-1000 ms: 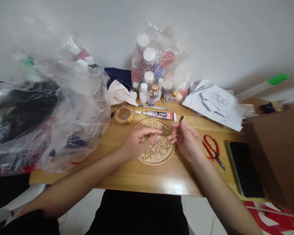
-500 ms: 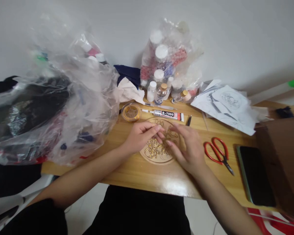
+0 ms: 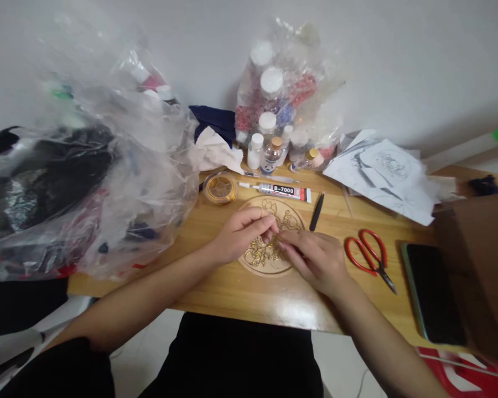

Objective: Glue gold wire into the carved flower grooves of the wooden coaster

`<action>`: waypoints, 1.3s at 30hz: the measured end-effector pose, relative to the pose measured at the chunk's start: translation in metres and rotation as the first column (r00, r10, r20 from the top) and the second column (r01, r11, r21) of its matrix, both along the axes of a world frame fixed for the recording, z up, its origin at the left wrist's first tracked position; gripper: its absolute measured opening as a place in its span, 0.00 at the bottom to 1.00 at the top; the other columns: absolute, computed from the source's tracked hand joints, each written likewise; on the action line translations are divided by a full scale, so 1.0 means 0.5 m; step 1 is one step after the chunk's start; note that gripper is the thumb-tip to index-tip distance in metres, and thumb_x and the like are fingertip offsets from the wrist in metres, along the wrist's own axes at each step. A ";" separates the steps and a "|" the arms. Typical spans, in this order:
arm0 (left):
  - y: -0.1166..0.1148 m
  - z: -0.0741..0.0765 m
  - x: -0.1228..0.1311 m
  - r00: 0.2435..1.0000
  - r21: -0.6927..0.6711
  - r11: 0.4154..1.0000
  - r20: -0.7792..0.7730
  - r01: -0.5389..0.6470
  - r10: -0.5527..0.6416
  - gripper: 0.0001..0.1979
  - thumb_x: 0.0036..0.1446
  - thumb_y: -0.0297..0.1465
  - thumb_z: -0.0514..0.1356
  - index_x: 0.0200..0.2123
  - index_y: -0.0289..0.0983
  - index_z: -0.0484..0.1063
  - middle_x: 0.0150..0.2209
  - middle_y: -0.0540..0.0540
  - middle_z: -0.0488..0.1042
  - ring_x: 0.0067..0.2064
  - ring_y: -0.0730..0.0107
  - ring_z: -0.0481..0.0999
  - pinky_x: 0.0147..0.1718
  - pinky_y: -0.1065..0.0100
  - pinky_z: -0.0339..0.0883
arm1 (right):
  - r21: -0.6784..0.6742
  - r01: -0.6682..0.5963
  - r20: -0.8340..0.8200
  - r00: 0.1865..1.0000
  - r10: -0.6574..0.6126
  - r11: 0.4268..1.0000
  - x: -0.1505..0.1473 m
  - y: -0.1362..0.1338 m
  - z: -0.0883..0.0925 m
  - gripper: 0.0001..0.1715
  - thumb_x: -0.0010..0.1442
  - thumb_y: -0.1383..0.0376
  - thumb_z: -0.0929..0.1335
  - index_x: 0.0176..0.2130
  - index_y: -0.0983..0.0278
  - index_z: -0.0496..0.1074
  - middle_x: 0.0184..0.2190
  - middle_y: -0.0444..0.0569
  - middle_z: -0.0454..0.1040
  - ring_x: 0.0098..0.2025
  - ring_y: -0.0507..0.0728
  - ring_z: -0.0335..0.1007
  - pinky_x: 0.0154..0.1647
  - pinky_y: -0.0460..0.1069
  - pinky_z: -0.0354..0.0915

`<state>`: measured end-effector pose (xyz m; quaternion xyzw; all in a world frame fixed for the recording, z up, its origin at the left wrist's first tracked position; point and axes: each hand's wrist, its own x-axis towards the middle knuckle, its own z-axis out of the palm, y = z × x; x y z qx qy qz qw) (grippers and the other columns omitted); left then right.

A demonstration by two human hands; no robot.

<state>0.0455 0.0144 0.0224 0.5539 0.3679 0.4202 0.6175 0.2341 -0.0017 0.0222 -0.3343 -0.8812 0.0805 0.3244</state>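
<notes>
Over a round wooden board (image 3: 253,267) my left hand (image 3: 245,231) is closed in a pinch, a thin piece of gold wire (image 3: 264,210) showing just above its fingers. Close against those fingertips, my right hand (image 3: 313,255) pinches with thumb and forefinger; what lies between them is too small to make out. The board carries a drawn outline pattern, partly laid with curled gold wire (image 3: 257,255). Both hands hide parts of it. Behind the board lie a spool of gold wire (image 3: 220,188) and a B-7000 glue tube (image 3: 283,190).
Black tweezers (image 3: 317,211), red-handled pliers (image 3: 371,255) and a phone (image 3: 432,293) lie on the right, beside a brown box (image 3: 481,265). Small bottles (image 3: 271,155), bagged jars (image 3: 271,83) and drawn sheets (image 3: 384,171) line the back. A large plastic bag (image 3: 149,160) fills the left.
My right hand has moved left to my left hand's fingertips, its spread fingers closing to a pinch. The tweezers, partly hidden before, now show fully. The view has shifted slightly.
</notes>
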 end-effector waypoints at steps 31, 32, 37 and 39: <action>0.016 -0.042 -0.020 0.641 0.557 0.624 -0.759 0.548 0.114 0.45 0.41 0.55 0.65 0.57 0.34 0.62 0.59 0.31 0.59 0.62 0.43 0.56 0.57 0.43 0.54 | -0.434 0.361 -0.049 0.905 -0.422 0.825 0.022 0.028 0.003 0.14 0.60 0.63 0.65 0.42 0.65 0.75 0.18 0.41 0.69 0.19 0.48 0.61 0.21 0.43 0.57; 0.018 -0.041 -0.021 0.672 0.585 0.621 -0.730 0.521 0.125 0.43 0.42 0.55 0.64 0.56 0.34 0.63 0.58 0.32 0.62 0.61 0.44 0.58 0.56 0.44 0.55 | -0.436 0.353 -0.066 0.905 -0.420 0.828 0.024 0.026 0.009 0.13 0.59 0.63 0.65 0.41 0.65 0.75 0.17 0.40 0.67 0.18 0.47 0.60 0.21 0.43 0.56; 0.024 -0.033 -0.024 0.750 0.686 0.670 -0.594 0.282 0.292 0.12 0.59 0.36 0.58 0.43 0.35 0.71 0.43 0.41 0.71 0.47 0.61 0.69 0.47 0.57 0.65 | -0.360 0.288 0.065 0.957 -0.284 0.887 0.035 -0.018 0.033 0.10 0.59 0.66 0.65 0.38 0.66 0.75 0.23 0.44 0.75 0.21 0.48 0.67 0.22 0.43 0.60; 0.023 -0.033 -0.024 0.756 0.694 0.689 -0.562 0.210 0.335 0.07 0.60 0.29 0.55 0.39 0.35 0.71 0.38 0.44 0.72 0.42 0.66 0.70 0.42 0.62 0.67 | -0.301 0.241 0.159 0.967 -0.201 0.923 0.036 -0.045 0.030 0.09 0.60 0.67 0.64 0.37 0.66 0.75 0.27 0.47 0.78 0.25 0.50 0.72 0.25 0.44 0.63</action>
